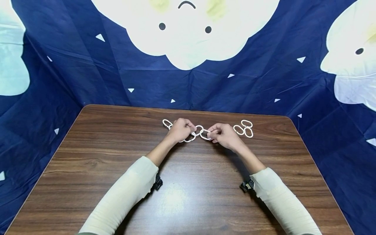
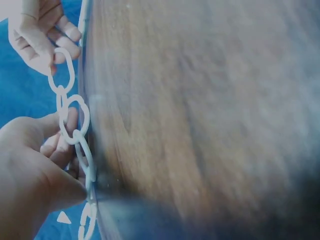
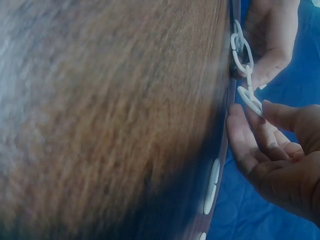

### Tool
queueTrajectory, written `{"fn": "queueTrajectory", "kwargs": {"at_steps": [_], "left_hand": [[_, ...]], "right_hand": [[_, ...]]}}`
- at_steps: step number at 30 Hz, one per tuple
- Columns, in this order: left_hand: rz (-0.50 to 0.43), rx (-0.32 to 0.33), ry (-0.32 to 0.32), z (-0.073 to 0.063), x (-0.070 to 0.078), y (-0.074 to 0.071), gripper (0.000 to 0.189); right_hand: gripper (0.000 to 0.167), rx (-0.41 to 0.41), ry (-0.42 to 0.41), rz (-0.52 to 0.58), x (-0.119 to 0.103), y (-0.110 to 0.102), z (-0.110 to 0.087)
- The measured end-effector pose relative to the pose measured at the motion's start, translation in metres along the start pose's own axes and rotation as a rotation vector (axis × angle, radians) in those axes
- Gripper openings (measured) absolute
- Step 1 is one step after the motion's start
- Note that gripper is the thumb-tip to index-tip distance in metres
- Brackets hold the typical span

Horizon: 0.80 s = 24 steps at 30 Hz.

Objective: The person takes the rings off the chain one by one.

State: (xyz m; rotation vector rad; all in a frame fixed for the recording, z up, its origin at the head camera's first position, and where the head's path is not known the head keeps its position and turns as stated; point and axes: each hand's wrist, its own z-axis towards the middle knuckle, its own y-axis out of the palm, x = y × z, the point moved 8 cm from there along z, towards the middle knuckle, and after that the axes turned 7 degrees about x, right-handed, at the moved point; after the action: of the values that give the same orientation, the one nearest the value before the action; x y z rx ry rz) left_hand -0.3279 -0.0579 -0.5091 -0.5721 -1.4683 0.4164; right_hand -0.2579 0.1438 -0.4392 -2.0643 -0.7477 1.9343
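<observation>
A chain of several white plastic links (image 1: 199, 126) stretches between the two hands near the table's far edge. My left hand (image 1: 180, 130) pinches a link partway along the chain, and its fingers partly cover it. At the right end, my right hand (image 1: 225, 135) pinches the last link (image 2: 73, 75) between thumb and fingers. The left wrist view shows this end link joined to the ones below it. To the left of my left hand, the chain's other end (image 1: 164, 120) lies on the wood.
Three loose white links (image 1: 246, 121) lie close together on the table, right of my right hand. The brown wood-grain table (image 1: 194, 182) ends just beyond the hands. Blue cloth (image 1: 152, 78) with white cloud shapes hangs behind and at both sides.
</observation>
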Motion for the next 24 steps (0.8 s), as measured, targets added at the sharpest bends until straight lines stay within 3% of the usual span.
{"fn": "queueTrajectory", "kwargs": {"at_steps": [7, 15, 24], "left_hand": [[-0.128, -0.027, -0.054, -0.011, 0.014, -0.004, 0.012], [-0.267, -0.033, -0.119, -0.035, 0.043, -0.019, 0.016], [-0.34, -0.057, -0.162, -0.036, 0.042, -0.017, 0.02]], "right_hand": [[0.022, -0.014, -0.024, 0.093, -0.002, 0.003, 0.003], [0.022, 0.0, -0.032, 0.059, -0.003, 0.003, 0.003], [0.027, -0.016, -0.079, 0.043, -0.006, 0.004, 0.003]]}}
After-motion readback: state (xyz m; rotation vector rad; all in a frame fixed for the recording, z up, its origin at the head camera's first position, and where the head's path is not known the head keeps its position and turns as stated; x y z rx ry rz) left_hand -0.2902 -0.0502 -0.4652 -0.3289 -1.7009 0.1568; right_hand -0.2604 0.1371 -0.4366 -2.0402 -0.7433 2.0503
